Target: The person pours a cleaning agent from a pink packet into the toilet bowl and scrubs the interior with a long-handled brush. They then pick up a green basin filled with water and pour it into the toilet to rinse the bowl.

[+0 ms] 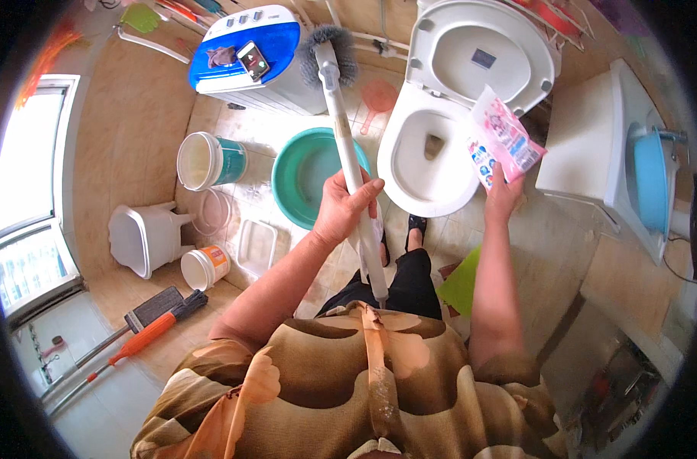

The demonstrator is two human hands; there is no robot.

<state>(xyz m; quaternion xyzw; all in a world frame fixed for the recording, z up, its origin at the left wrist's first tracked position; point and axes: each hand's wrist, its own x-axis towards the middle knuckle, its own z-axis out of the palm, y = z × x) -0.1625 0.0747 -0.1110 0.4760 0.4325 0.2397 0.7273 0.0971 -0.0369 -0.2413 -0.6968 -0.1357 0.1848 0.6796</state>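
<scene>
My left hand is closed around the white handle of a long brush, whose round grey bristle head points away from me, beside the washing machine. Something thin and whitish hangs below that hand, partly hidden by the handle. In my right hand is a pink and white printed plastic packet, held by its lower edge over the right rim of the toilet. The white toilet stands in front of me with its lid and seat raised; brownish matter shows at the bottom of the bowl. A green basin sits on the floor behind the brush handle.
A blue-topped washing machine carries a phone and a cloth. Buckets, a white plastic stool and a tray stand left. A washbasin cabinet is at right; a green mat lies near my feet.
</scene>
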